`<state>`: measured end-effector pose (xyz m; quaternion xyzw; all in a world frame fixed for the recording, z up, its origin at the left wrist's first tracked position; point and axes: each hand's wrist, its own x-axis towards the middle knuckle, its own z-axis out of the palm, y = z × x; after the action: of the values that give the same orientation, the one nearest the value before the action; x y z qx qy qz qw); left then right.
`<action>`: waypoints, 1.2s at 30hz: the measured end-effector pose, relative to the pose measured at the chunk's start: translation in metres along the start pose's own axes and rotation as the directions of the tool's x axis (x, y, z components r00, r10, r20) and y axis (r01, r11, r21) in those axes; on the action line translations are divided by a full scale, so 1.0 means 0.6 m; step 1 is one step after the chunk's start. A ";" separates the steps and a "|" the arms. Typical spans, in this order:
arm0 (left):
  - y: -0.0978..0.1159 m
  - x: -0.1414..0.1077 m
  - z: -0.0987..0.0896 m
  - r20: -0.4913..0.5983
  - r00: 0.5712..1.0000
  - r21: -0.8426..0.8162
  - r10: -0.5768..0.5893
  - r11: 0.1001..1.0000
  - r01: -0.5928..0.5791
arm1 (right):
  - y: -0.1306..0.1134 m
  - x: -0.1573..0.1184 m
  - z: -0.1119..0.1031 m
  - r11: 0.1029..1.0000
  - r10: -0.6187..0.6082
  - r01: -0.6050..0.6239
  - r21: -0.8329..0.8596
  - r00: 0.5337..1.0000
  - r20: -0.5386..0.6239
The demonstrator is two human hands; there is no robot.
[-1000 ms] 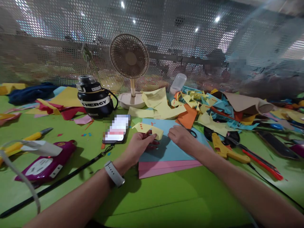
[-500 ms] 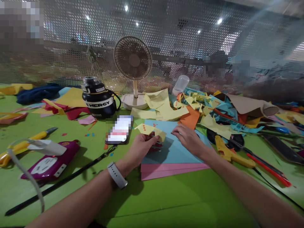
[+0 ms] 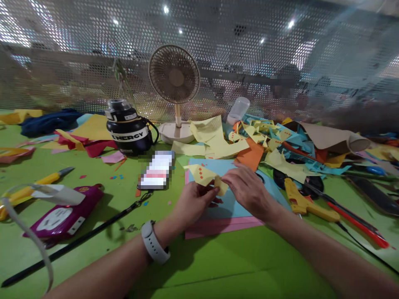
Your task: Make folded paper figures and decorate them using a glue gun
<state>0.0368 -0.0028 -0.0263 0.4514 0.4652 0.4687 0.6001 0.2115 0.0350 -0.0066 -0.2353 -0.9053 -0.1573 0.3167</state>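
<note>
A small folded yellow paper piece with a row of orange-red squares is pinched between the thumb and fingers of my left hand. My right hand is closed, its thumb and fingertips at the right end of that piece; the exact contact is partly hidden. Both hands are above a blue paper sheet, which lies over pink sheets. Tiny red bits lie on the blue sheet behind the yellow piece.
Left of my hands are a phone, a purple power strip and a yellow-handled cutter. A bottle and fan stand behind. Paper scraps are heaped at the back. A yellow glue gun lies right.
My right hand has come to the right end of the yellow paper piece, from which it was apart. My left hand has shifted slightly right with the piece, turning it.
</note>
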 end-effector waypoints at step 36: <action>-0.003 0.001 -0.003 0.056 0.998 -0.007 0.006 1.000 -0.006 | -0.008 0.004 -0.010 0.990 -0.081 0.080 -0.120 0.997 -0.003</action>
<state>0.0351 -0.0021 -0.0285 0.4637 0.4452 0.4592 0.6131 0.2104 0.0295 -0.0013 -0.2164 -0.9017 -0.2249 0.2991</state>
